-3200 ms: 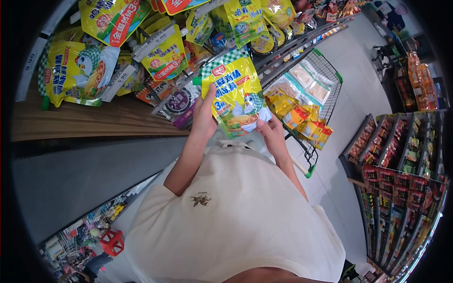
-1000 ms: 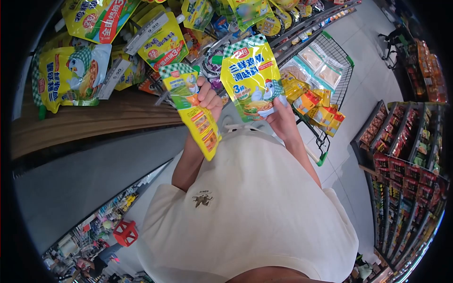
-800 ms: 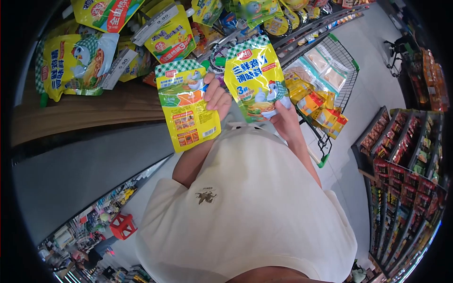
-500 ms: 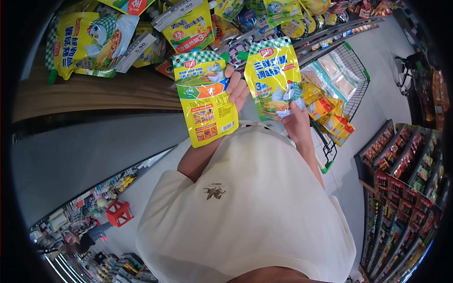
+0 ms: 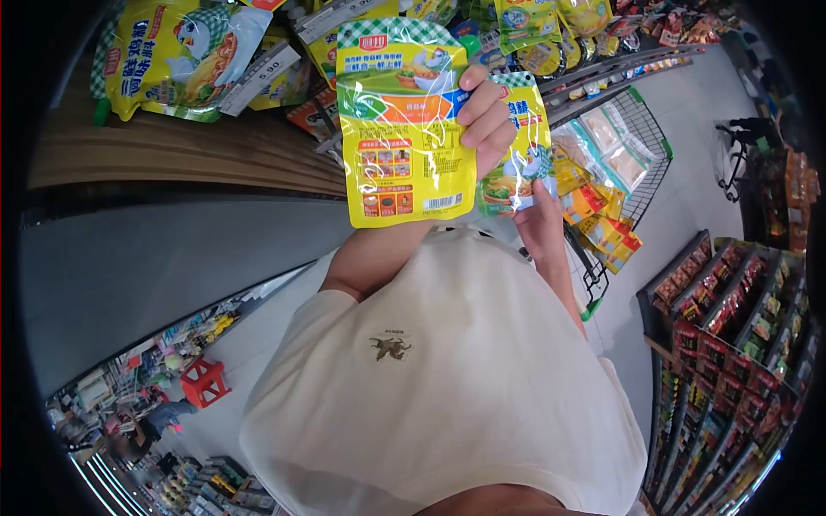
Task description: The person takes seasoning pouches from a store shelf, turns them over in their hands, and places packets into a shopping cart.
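My left hand (image 5: 487,122) is closed on the right edge of a yellow seasoning pouch (image 5: 404,129), its forearm passing behind it. This pouch shows its printed back, with small pictures and a barcode, and has a green checked top. Lower and to the right, my right hand (image 5: 542,222) pinches the bottom edge of a second yellow seasoning pouch (image 5: 516,176). That one has its front toward me, with a cartoon chicken, and is partly covered by my left hand and the first pouch.
Similar pouches (image 5: 185,56) with a price tag (image 5: 261,76) fill the wooden-edged shelf (image 5: 198,159) ahead and to the left. A wire shopping cart (image 5: 658,159) holding several packages stands at the right. Stocked racks (image 5: 731,318) are farther right, and a red stool (image 5: 205,383) is behind at left.
My left hand has raised its pouch and brought it to the right, closer to my view, so it now overlaps the other pouch. My right hand has barely moved.
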Action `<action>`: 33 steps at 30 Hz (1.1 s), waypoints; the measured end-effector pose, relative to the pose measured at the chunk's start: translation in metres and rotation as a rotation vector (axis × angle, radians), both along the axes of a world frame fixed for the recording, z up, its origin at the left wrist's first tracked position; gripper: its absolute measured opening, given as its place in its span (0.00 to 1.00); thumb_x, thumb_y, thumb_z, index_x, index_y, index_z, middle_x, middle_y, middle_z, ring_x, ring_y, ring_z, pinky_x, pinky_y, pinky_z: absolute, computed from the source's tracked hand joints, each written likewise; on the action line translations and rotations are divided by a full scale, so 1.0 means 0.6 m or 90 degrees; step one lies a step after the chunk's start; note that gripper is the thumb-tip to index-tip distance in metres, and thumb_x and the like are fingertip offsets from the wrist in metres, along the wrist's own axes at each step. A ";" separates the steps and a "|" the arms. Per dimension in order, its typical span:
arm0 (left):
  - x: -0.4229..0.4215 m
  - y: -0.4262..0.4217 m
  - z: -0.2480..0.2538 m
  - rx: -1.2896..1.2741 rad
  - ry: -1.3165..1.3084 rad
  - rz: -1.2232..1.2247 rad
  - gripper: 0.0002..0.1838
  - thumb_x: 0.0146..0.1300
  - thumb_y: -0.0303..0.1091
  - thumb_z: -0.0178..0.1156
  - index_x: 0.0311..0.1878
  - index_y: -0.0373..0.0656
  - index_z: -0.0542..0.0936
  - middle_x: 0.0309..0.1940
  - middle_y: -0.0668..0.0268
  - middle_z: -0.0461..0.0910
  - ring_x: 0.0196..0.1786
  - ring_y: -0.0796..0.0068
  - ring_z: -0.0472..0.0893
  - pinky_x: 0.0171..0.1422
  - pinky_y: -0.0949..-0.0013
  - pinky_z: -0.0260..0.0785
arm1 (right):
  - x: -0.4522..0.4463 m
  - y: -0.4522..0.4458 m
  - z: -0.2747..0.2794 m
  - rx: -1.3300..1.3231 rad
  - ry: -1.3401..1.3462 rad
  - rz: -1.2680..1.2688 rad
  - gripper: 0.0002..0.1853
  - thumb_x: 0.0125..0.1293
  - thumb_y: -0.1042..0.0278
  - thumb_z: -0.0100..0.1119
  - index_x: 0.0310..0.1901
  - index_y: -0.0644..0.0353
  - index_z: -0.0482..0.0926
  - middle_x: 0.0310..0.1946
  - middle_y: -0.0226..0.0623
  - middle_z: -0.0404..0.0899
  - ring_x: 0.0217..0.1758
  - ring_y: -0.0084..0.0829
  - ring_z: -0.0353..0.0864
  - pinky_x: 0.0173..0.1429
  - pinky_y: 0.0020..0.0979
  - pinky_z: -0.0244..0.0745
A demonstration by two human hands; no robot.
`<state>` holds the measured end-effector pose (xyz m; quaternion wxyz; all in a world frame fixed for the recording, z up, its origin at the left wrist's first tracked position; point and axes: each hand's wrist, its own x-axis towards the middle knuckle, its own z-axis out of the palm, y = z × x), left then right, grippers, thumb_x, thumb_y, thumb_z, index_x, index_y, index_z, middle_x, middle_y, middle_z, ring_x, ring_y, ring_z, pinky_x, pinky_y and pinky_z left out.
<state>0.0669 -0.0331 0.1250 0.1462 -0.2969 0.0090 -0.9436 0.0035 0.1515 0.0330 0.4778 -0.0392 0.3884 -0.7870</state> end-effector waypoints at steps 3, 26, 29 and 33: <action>-0.025 0.004 0.025 0.044 0.046 -0.033 0.05 0.72 0.33 0.45 0.41 0.44 0.67 0.23 0.70 0.67 0.21 0.77 0.69 0.30 0.73 0.60 | 0.000 0.003 -0.008 0.010 0.007 -0.008 0.18 0.72 0.60 0.55 0.56 0.62 0.69 0.45 0.37 0.81 0.43 0.29 0.84 0.44 0.32 0.82; -0.054 0.013 0.044 0.125 0.071 -0.096 0.05 0.72 0.32 0.44 0.40 0.44 0.68 0.21 0.70 0.69 0.18 0.78 0.69 0.27 0.74 0.57 | -0.001 0.012 0.008 0.018 0.030 -0.035 0.21 0.72 0.60 0.54 0.61 0.63 0.67 0.51 0.39 0.79 0.50 0.31 0.83 0.52 0.34 0.82; -0.054 0.011 0.046 0.123 0.072 -0.095 0.05 0.72 0.32 0.44 0.40 0.44 0.68 0.21 0.70 0.69 0.18 0.78 0.69 0.26 0.74 0.57 | 0.000 0.006 0.016 0.026 0.030 -0.043 0.21 0.72 0.59 0.54 0.60 0.63 0.67 0.51 0.39 0.79 0.50 0.31 0.83 0.52 0.34 0.82; -0.053 0.011 0.047 0.126 0.074 -0.091 0.05 0.72 0.32 0.44 0.40 0.44 0.68 0.21 0.70 0.69 0.18 0.78 0.69 0.26 0.74 0.56 | -0.002 0.003 0.016 0.026 0.034 -0.034 0.22 0.72 0.59 0.54 0.60 0.64 0.68 0.51 0.39 0.79 0.50 0.31 0.83 0.52 0.34 0.81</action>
